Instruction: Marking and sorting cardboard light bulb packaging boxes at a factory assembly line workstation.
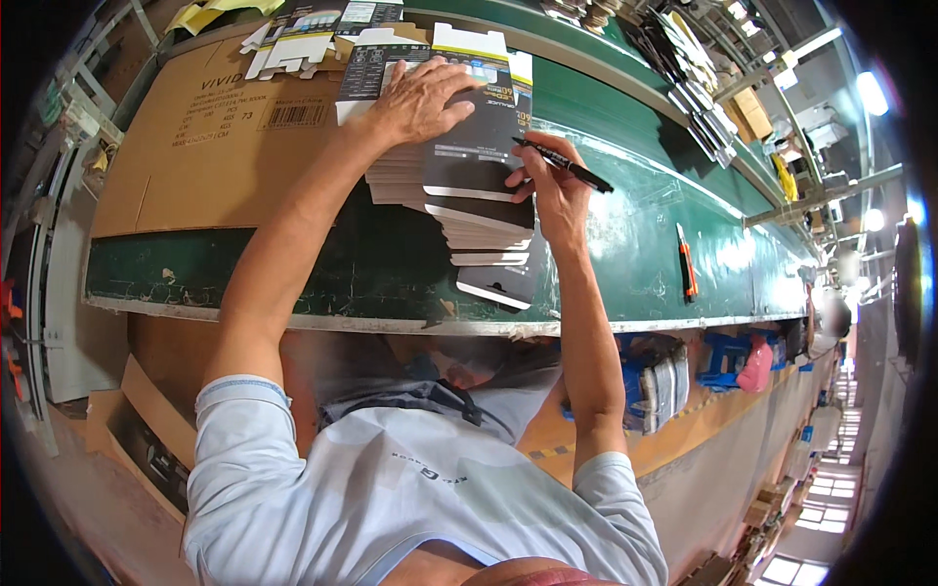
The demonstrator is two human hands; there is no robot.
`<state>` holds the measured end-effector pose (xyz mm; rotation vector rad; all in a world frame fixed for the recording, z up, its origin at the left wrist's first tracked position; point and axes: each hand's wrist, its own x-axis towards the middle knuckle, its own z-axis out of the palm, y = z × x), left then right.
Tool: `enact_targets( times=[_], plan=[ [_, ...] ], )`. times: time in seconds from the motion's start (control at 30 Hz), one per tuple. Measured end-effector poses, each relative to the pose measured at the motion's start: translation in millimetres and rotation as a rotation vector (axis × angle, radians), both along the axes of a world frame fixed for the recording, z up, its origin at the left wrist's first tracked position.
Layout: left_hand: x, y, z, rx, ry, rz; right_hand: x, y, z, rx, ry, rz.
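Observation:
A tall stack of flat, unfolded black cartons (474,173) lies on the green worktable in front of me, its layers fanned towards the near edge. My left hand (420,103) rests on the upper part of the stack with its fingers spread, holding nothing. Between the fingers of my right hand (555,190) is a black marker pen (575,167), slanting down to the right. That hand is at the right edge of the top carton, its lower fingers close to the carton's surface. The lowest carton (496,280) juts out nearest to me.
A large brown cardboard sheet (195,146) covers the table's left side. An orange utility knife (687,264) lies on the right. More printed cartons (308,39) are behind the stack; dark flat pieces (699,122) stand at the far right. Blue stools (725,361) are beneath the table edge.

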<state>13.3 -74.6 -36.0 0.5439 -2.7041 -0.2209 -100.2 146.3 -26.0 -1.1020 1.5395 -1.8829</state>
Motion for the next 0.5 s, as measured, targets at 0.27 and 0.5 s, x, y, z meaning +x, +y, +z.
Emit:
enact_targets(
  times=[0.27, 0.5],
  plan=[
    [-0.7, 0.5, -13.7, -0.072, 0.086, 0.014, -5.3, -12.9, -24.3, 0.039, 0.355, -0.263],
    [0.7, 0.4, -13.0, -0.059, 0.093, 0.016, -1.6, -13.8, -27.0, 0.034, 0.432, -0.332]
  ],
)
